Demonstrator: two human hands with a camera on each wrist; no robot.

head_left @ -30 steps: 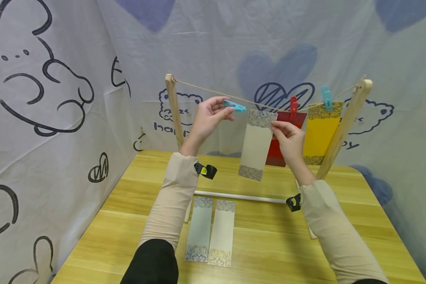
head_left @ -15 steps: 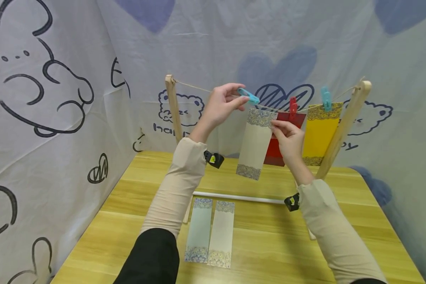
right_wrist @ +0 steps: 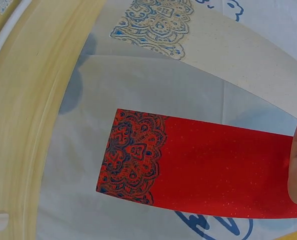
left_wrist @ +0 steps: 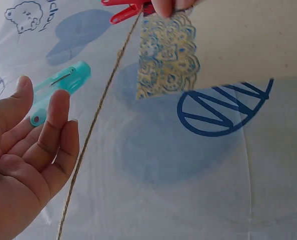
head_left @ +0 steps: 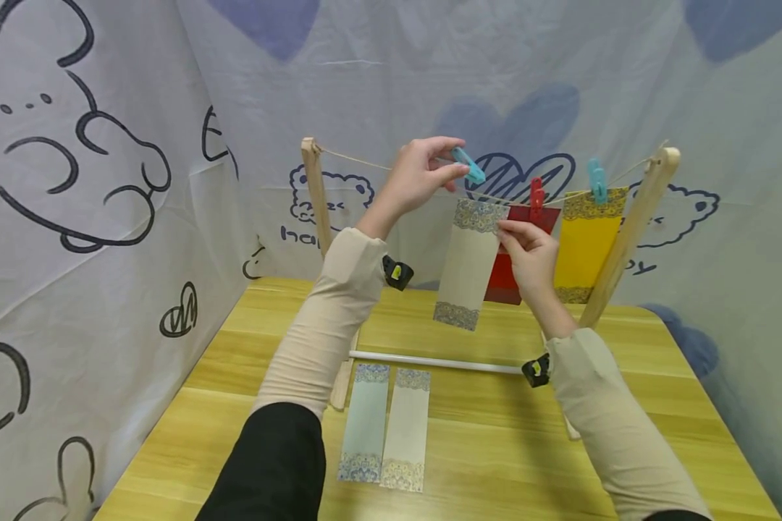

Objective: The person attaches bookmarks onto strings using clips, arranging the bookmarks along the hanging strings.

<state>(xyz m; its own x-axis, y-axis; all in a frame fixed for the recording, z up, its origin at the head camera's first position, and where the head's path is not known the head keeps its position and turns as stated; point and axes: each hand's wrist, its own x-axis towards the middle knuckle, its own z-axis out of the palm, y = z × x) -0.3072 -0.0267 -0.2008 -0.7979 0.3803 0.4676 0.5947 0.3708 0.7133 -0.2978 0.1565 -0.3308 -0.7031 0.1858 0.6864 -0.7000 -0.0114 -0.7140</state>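
My left hand (head_left: pixel 423 174) pinches a light-blue clothespin (head_left: pixel 469 166) between thumb and fingers, just above the string (head_left: pixel 495 197). In the left wrist view the clothespin (left_wrist: pixel 63 85) is apart from the string. With thumb and fingertips my right hand (head_left: pixel 531 253) holds a cream paper strip (head_left: pixel 471 260) by its upper right edge. Patterned bands cross both ends of that strip, and its top is near the string. Behind it, a red strip (head_left: pixel 505 278) hangs from a red clothespin (head_left: pixel 537 199); the right wrist view shows its patterned lower end (right_wrist: pixel 133 157).
A yellow strip (head_left: pixel 589 250) hangs at right from another blue clothespin (head_left: pixel 597 181). Wooden posts (head_left: pixel 638 217) hold the string, with a white rod (head_left: pixel 436 361) between them low down. A pale green strip (head_left: pixel 366 423) and another cream strip (head_left: pixel 407 427) lie on the wooden table (head_left: pixel 221 405).
My left hand has moved right and upward with the blue clothespin, whose front end now tilts down more steeply. The right hand and the cream strip stay almost where they were.
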